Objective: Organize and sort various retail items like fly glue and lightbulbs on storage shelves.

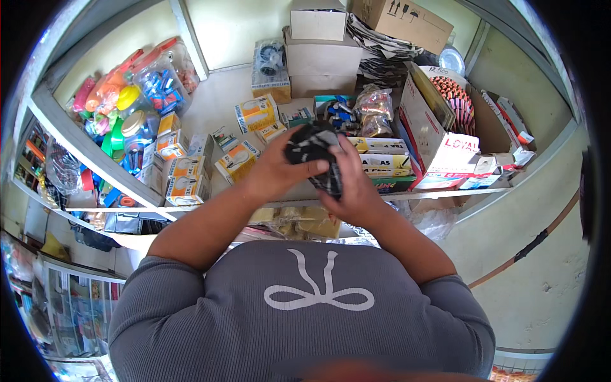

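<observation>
Between my two hands is a crumpled black bundle point(312, 142) with pale grey patches; I cannot tell if it is cloth or plastic. My left hand point(277, 169) grips its left side, the thumb lying across its front. Around its right side curl the fingers of my right hand point(352, 174). Both hands are raised over the front of a shelf point(222, 102). Behind and left of the bundle are light bulb boxes point(258, 113). Just right of my right hand lies a stack of yellow-and-white boxes point(384, 157).
Plastic jars point(138, 125) crowd the left side. A torn carton point(441, 153) holding pencils point(458, 102) stands right. White boxes point(322, 57), folded newspapers point(382, 52) and a brown carton point(413, 24) fill the back. The shelf's front edge point(458, 192) runs below my hands.
</observation>
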`<state>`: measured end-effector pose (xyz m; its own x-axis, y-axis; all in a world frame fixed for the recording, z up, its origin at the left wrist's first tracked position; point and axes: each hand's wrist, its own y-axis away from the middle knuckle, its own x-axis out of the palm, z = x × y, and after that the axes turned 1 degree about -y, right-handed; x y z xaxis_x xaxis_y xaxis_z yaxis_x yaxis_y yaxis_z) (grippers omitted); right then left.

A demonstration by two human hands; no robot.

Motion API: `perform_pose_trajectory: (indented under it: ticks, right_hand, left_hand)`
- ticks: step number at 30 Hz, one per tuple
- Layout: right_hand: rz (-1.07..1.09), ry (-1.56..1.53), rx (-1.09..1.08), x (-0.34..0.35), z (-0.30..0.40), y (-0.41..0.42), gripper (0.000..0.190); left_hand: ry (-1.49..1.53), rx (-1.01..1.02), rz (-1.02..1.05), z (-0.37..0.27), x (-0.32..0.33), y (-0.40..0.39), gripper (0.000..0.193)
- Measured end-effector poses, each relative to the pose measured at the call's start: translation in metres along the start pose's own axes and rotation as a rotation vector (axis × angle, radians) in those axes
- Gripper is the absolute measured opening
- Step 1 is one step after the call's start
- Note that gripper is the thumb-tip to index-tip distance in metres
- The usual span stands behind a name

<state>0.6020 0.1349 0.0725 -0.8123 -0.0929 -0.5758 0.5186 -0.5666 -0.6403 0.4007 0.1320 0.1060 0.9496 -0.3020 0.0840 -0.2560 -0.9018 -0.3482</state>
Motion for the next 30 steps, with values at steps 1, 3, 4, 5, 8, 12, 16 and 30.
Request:
perform_pose_trajectory:
  ticks: [1,3,4,5,8,12,16,30]
  right_hand:
    - [0.001,0.004,-0.003,-0.002,-0.009,0.007,0.077]
    - [-0.175,-0.017,0.018,-0.006,-0.023,0.016,0.078]
    - [-0.215,-0.137,0.149,-0.01,-0.022,0.017,0.077]
    - [-0.316,-0.195,0.165,-0.009,-0.025,0.019,0.076]
    - [-0.365,-0.12,0.129,-0.018,-0.015,0.014,0.076]
    - [-0.247,0.103,0.146,-0.046,0.006,0.005,0.078]
    - [-0.568,0.368,0.012,-0.049,0.009,-0.004,0.08]
    - [0.119,0.277,-0.092,-0.041,0.02,-0.036,0.071]
  left_hand:
    - [-0.521,0.16,0.104,-0.005,-0.012,-0.01,0.072]
    - [-0.553,0.059,0.098,-0.013,-0.036,-0.038,0.088]
    - [-0.983,0.017,-0.072,-0.005,-0.053,-0.051,0.088]
    - [-1.413,-0.032,-0.256,-0.002,-0.066,-0.061,0.088]
    - [-1.619,-0.601,-0.04,-0.013,-0.091,-0.077,0.086]
    - [-1.495,-0.23,-0.235,0.002,-0.11,-0.06,0.082]
    - [-0.915,0.229,-0.163,0.002,-0.047,-0.016,0.074]
    - [-0.635,0.193,-0.035,0.008,-0.034,0.029,0.076]
